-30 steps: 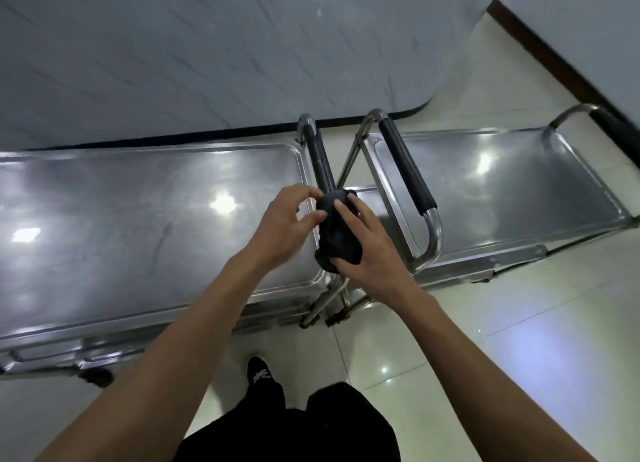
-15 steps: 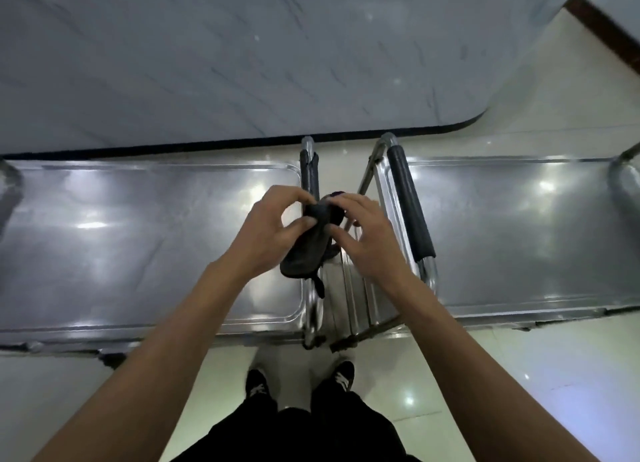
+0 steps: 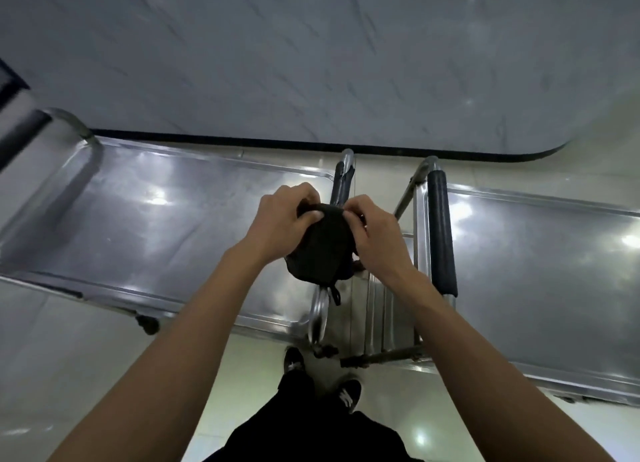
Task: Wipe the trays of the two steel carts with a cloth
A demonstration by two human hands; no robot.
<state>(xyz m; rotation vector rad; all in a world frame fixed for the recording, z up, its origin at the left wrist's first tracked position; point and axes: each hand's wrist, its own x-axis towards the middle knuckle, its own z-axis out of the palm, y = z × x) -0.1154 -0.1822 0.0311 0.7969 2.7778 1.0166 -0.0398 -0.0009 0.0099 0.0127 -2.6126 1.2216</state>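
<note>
Both hands [image 3: 282, 220] [image 3: 375, 234] grip cloth [image 3: 320, 250], hanging lengthwise downward.

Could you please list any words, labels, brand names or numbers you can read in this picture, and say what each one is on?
No text can be read in this view.
The left cart tray and right cart tray: bare steel with light glare, no label visible.
The black cloth, held by the left hand and right hand: no tag or print visible.
The shoes carry white marks, too small and blurred to read.
</note>
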